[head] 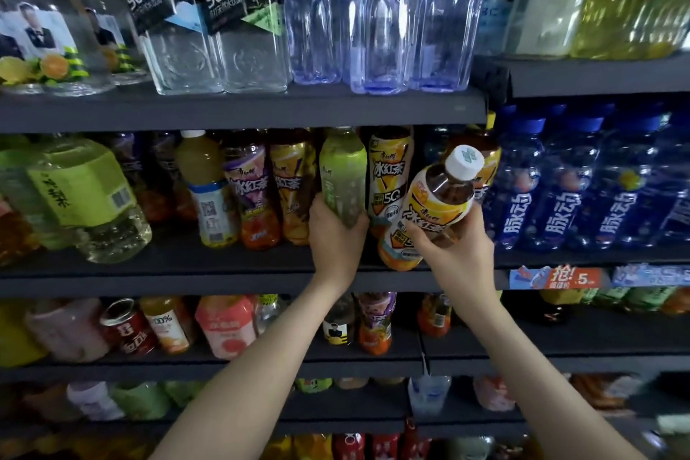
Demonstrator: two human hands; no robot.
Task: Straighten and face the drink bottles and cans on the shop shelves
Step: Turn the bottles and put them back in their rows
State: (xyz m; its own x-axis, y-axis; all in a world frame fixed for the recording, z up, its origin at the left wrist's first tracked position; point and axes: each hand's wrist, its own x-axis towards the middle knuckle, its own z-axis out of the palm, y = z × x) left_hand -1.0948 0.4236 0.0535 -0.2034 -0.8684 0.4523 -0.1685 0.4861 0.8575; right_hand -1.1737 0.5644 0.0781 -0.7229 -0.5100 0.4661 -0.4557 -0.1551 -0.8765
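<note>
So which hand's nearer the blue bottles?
Right. The right hand, holding a tea bottle, sits just left of the blue bottles; the left hand grips the green bottle farther left.

Both hands are at the middle shelf (239,273). The left hand (336,231) grips the lower part of a pale green bottle (343,172) standing upright in the row. The right hand (453,254) holds an iced tea bottle (429,209) with a yellow label and white cap (tilted, cap leaning to the right) in front of another iced tea bottle (388,168). To the right stand blue bottles (556,190), at least 3. On the shelf above are 2 clear SODA bottles (220,22). The lower shelves hold blurred cartons and what may be a red can (127,329).
</note>
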